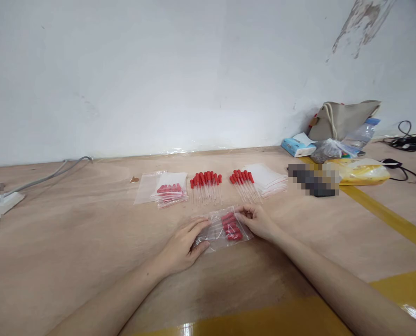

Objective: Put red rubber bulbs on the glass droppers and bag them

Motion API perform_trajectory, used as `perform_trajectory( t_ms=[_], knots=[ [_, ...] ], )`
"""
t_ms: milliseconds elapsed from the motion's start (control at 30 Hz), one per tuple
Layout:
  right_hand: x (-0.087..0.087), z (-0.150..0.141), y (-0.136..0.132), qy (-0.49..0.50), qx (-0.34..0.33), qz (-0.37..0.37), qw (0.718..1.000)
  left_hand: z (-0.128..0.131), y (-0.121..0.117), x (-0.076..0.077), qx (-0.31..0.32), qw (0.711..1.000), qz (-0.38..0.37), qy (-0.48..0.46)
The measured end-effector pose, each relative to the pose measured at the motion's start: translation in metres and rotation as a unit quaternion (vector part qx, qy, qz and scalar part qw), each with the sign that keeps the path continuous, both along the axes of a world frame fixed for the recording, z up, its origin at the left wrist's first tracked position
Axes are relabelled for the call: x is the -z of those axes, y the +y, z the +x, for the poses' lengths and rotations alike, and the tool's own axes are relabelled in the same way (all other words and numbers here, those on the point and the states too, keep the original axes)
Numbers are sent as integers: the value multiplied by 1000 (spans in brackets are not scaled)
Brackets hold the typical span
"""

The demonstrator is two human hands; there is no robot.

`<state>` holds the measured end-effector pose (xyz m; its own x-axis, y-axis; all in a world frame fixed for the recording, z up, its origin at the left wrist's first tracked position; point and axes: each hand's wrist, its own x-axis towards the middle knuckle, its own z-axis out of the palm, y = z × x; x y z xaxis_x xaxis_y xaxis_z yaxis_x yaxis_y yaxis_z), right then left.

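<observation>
A clear plastic bag [219,233] holding several red-bulbed droppers [230,227] lies flat on the wooden table. My left hand [183,245] rests on the bag's left end, fingers stretched out and pressing it down. My right hand [258,220] pinches the bag's right edge with thumb and fingers closed. Just beyond the bag lie two loose rows of red-bulbed droppers [206,183] [243,181]. A filled bag of droppers [171,191] lies to the left of them on other clear bags.
A stack of empty clear bags [269,179] lies at the right of the droppers. Further right are a blue-white box [298,145], a beige bag [344,119], a yellow packet [363,170] and black cables [409,140]. A grey cable [50,175] runs at left. Yellow tape [386,217] crosses the table.
</observation>
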<state>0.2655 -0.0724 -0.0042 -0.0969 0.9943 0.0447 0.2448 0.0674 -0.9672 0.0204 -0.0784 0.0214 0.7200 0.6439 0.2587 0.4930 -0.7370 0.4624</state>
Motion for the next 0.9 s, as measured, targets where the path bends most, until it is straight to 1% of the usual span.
perform_trajectory(
  t_ms=[67, 100, 200, 233, 267, 333, 400, 500, 567, 633, 667, 733, 767, 800, 833, 867, 900],
  knots=[
    [-2, 1, -1, 16, -29, -12, 999, 0, 0, 1, 0, 1000, 2, -1],
    [-3, 2, -1, 17, -21, -21, 999, 0, 0, 1, 2, 1000, 3, -2],
    [-7, 6, -2, 17, 61, -67, 996, 0, 1, 2, 4, 1000, 3, -3],
    [-8, 7, -2, 15, 80, -86, 993, 0, 1, 2, 5, 1000, 3, -2],
    [-10, 7, -3, 9, 81, -104, 991, 0, 1, 2, 5, 1000, 2, -1],
    [-12, 7, -5, -7, 41, -121, 992, -1, 1, 2, 5, 1000, -2, 4],
    [-15, 5, -7, -6, -8, -109, 994, -1, 1, 1, 7, 1000, -12, 9],
    [-17, 4, -10, 40, -37, -99, 994, -2, 0, -1, 9, 999, -34, 6],
    [-17, 5, -11, 87, -54, -132, 986, -2, 0, -1, 3, 999, -45, -6],
    [-16, 8, -12, 159, -57, -171, 971, -2, 0, 0, -26, 998, -44, -30],
    [-16, 10, -12, 199, -52, -181, 962, -3, 0, 0, -57, 996, -42, -48],
    [-15, 13, -12, 272, -36, -182, 944, -4, 1, 1, -146, 984, -48, -93],
    [-15, 15, -11, 300, -33, -177, 937, -4, 2, 1, -188, 973, -61, -118],
    [-16, 17, -11, 325, -35, -171, 930, -4, 2, 0, -216, 962, -86, -140],
    [-16, 17, -11, 346, -38, -164, 923, -4, 2, -1, -227, 952, -126, -160],
    [-17, 18, -11, 366, -41, -157, 917, -3, 2, -3, -218, 942, -181, -178],
    [-18, 17, -11, 382, -43, -151, 911, -1, 1, -4, -194, 929, -247, -197]
  ],
)
